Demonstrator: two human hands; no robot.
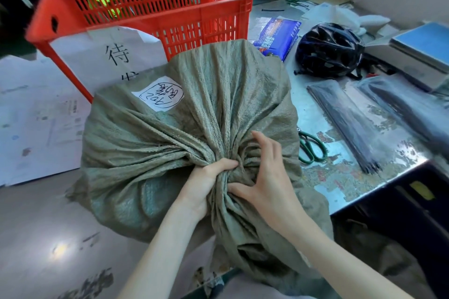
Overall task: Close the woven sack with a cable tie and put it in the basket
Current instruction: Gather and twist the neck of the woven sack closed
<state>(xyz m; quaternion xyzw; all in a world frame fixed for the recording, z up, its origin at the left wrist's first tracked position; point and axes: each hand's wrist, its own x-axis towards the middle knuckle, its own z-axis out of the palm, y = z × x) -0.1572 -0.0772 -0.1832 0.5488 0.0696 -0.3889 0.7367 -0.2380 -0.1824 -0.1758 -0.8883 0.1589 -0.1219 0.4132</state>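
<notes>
A full grey-green woven sack (194, 109) with a white handwritten label stands in front of me, its mouth gathered into a bunched neck. My left hand (206, 182) is clenched around that neck from the left. My right hand (264, 172) rests against the neck from the right, fingers spread over the folds and thumb pressing in. The loose end of the sack hangs down toward me. Behind the sack is a red slotted plastic basket (155, 0) with a paper sign on its front. Bundles of black cable ties (349, 124) in clear bags lie on the table to the right.
Green-handled scissors (311, 148) lie on the worn table just right of the sack. Farther back are a black bicycle helmet (328, 51), a blue packet (279, 34) and a scale (418, 53). White cardboard (36, 116) leans at the left.
</notes>
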